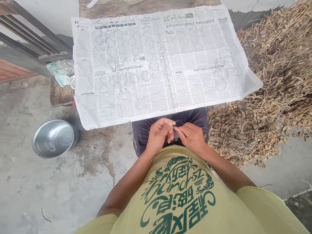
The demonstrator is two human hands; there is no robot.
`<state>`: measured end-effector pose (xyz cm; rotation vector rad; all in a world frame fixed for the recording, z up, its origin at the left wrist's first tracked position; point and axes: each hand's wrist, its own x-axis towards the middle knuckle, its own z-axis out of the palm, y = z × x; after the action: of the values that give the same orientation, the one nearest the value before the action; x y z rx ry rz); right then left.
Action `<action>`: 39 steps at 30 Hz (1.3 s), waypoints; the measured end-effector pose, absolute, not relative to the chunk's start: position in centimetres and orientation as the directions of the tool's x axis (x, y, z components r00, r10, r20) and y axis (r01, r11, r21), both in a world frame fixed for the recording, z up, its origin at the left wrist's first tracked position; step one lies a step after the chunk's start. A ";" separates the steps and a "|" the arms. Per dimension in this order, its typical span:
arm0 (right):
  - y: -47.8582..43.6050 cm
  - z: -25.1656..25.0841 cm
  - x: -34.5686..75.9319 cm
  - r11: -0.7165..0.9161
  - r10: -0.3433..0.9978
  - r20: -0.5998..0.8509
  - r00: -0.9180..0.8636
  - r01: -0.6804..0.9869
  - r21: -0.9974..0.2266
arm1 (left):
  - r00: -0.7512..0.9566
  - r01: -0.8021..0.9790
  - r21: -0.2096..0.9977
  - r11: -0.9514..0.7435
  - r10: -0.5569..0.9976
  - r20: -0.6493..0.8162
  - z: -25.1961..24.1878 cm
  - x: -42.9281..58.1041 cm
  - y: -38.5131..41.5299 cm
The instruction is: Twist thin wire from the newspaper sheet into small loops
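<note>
Shirt (180, 195): nearest us, yellow-green with dark green print, above our dark trousers (139, 131).
Left hand (158, 135): we pinch a thin strand (179, 121) between thumb and fingertips.
Right hand (192, 136): we grip the same strand, fingers drawn narrow, just beside the left.
Between our hands: the strand bows in a small arc, just off the desk (151, 9), near the middle of its near edge.
Newspaper (102, 109): we see it covering most of the desk, with thin loops (105, 40) scattered across, thickest toward the left.
Basin (42, 143): shiny metal, on the floor (19, 185), off the desk's near left corner.
Dry stalks (275, 81): heaped beyond the desk's right edge.
</note>
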<state>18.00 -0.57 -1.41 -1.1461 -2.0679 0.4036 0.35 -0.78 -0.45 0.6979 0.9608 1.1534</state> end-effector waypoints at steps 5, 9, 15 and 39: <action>-0.5 -1.5 17.9 0.570 0.816 0.442 -0.372 0.641 -0.513 | 0.167 -0.383 0.879 0.285 0.957 -0.238 -1.0 -0.4 -0.6; -0.4 -1.6 17.9 0.586 0.805 0.446 -0.392 0.644 -0.491 | 0.219 -0.360 0.879 0.312 0.944 -0.246 -1.5 -1.1 -0.6; -0.5 -1.7 18.0 0.575 0.818 0.403 -0.410 0.576 -0.581 | 0.090 -0.328 0.920 0.216 0.976 -0.197 -1.3 -1.2 -0.7; -1.1 0.2 18.3 0.341 0.909 0.268 -0.320 0.198 -0.919 | 0.351 -0.483 0.781 0.396 0.905 -0.242 -1.0 -2.4 -1.3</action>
<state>18.28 -1.07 0.16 -0.9900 -1.7444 1.0376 -2.38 -1.30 -1.02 0.6698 0.7453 0.9904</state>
